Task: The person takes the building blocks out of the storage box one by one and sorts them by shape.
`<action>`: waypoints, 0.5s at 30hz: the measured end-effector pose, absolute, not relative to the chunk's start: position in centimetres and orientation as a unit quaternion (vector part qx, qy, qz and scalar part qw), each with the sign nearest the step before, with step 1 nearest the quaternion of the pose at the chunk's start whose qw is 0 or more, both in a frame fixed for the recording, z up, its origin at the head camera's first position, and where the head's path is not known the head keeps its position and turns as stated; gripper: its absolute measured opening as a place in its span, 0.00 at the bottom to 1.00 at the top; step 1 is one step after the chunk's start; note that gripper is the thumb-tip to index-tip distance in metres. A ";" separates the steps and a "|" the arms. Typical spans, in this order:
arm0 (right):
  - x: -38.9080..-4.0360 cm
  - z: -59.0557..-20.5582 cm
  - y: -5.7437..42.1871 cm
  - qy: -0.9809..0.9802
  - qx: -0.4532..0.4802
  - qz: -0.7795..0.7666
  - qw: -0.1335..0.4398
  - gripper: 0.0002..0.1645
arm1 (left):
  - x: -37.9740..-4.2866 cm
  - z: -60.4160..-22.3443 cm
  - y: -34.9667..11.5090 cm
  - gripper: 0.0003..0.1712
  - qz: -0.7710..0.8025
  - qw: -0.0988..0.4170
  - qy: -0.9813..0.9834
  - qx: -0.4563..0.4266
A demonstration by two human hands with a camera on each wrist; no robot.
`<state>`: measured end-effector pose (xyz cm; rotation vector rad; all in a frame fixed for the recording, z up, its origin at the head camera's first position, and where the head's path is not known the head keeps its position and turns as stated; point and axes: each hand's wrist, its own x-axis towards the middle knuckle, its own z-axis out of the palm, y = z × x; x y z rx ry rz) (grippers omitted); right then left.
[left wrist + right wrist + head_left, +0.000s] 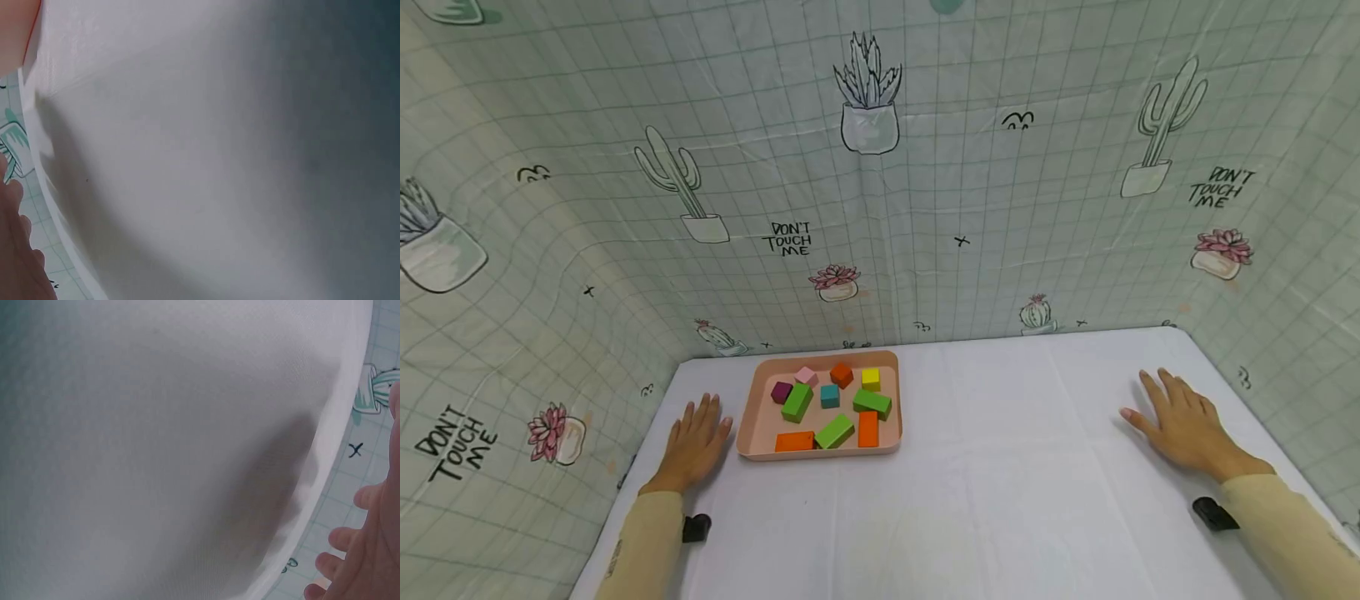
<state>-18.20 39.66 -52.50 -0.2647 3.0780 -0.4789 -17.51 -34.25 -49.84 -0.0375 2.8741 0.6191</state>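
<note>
My left hand (692,444) is flat with straight fingers just left of a shallow peach tray (763,437), holding nothing. Inside the tray lie green blocks (835,432), orange blocks (868,429), and small cubes: a yellow cube (870,379), a teal cube (830,396), a red-orange cube (841,375), a pink cube (806,377) and a purple cube (781,392). Far to the right, my right hand (1187,429) has its fingers spread and is empty. Each wrist view shows part of a hand (369,556) above the white surface and its shadow.
A white-covered table (1000,483) stretches between the hands. Around its back and sides hangs a grid-patterned cloth (940,192) printed with potted plants. Black wrist devices (697,527) sit below both wrists. The tray stands near the table's back left edge.
</note>
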 end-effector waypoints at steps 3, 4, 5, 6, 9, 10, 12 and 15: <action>-18.2 -52.5 39.6 0.984 -0.085 -0.156 0.006 0.52 | -17.6 -49.8 -34.3 0.43 0.208 0.107 0.972 -0.016; -18.2 -52.5 39.6 0.984 -0.086 -0.158 0.005 0.52 | -17.6 -49.9 -34.2 0.43 0.207 0.112 0.972 -0.019; -18.1 -52.5 39.6 0.983 -0.087 -0.160 0.004 0.52 | -17.6 -49.9 -34.2 0.43 0.208 0.113 0.971 -0.020; -18.1 -52.6 39.5 0.983 -0.088 -0.162 0.004 0.52 | -17.6 -49.9 -34.2 0.43 0.206 0.112 0.972 -0.020; -18.0 -52.8 39.3 0.982 -0.092 -0.165 0.004 0.52 | -17.5 -49.8 -34.2 0.42 0.217 0.094 0.971 -0.014; -17.9 -52.9 39.2 0.982 -0.093 -0.163 0.003 0.51 | -17.5 -49.8 -34.2 0.41 0.220 0.082 0.972 -0.010; -17.8 -53.0 39.1 0.982 -0.094 -0.164 0.004 0.51 | -17.4 -49.7 -34.1 0.38 0.229 0.053 0.972 0.002; -17.5 -53.2 38.8 0.982 -0.095 -0.161 0.003 0.51 | -17.3 -49.5 -33.8 0.34 0.259 0.015 0.966 0.012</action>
